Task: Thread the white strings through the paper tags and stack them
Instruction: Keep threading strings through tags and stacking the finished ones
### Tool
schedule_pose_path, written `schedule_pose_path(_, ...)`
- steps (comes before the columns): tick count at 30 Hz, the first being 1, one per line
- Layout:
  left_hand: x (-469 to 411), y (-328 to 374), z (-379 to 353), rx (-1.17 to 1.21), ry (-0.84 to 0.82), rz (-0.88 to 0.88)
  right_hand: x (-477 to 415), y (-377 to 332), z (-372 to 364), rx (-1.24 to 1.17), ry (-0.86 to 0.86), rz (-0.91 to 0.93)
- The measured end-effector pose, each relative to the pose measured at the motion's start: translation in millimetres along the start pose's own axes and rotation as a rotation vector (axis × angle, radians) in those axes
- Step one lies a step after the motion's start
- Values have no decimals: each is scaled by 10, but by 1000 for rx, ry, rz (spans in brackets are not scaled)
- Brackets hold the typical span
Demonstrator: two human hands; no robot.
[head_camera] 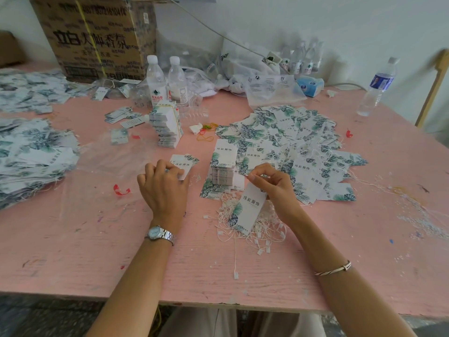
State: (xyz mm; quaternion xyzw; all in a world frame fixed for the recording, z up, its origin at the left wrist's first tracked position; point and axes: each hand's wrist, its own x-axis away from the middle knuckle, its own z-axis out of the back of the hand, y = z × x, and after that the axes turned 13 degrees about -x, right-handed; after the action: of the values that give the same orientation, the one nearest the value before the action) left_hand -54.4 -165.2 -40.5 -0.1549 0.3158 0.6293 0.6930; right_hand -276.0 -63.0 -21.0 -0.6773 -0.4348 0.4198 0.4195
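The right hand (272, 183) pinches the top of a white leaf-printed paper tag (246, 210), which hangs over a tangle of white strings (252, 229). At nine o'clock, the left hand (165, 183) presses curled fingers on a small tag stack (183, 164) on the pink table (243, 276). A taller neat stack (223, 166) stands between the hands; loose tags (303, 142) spread toward two o'clock. Whether string is threaded is unclear.

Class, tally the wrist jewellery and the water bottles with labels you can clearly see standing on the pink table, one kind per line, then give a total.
Watch: 1
Bracelet: 1
Clear bottles with white caps: 2
Bottle with blue label: 1
Total: 5
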Motion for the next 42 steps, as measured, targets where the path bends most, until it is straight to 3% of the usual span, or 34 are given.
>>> schedule_pose_path(3, 4, 16, 0, 32, 79, 5, 0, 4, 1, 20, -5, -1)
schedule_pose_path(7, 3, 38, 5, 118, 366, -20, 7, 0, -16, 37, -19, 2)
schedule_pose_path(10, 35, 126, 38, 164, 577, -148, 17, -21, -40, 36, -12, 3)
schedule_pose_path(13, 114, 259, 85, 239, 680, -318, 27, -41, -52, 39, 7, -9)
schedule_pose_path(21, 301, 444, 146, 338, 727, -511, 51, -122, -49, 14, 70, -27)
schedule_pose_path(42, 324, 468, 190, 370, 638, -566, 31, -103, -22, -37, 69, -50)
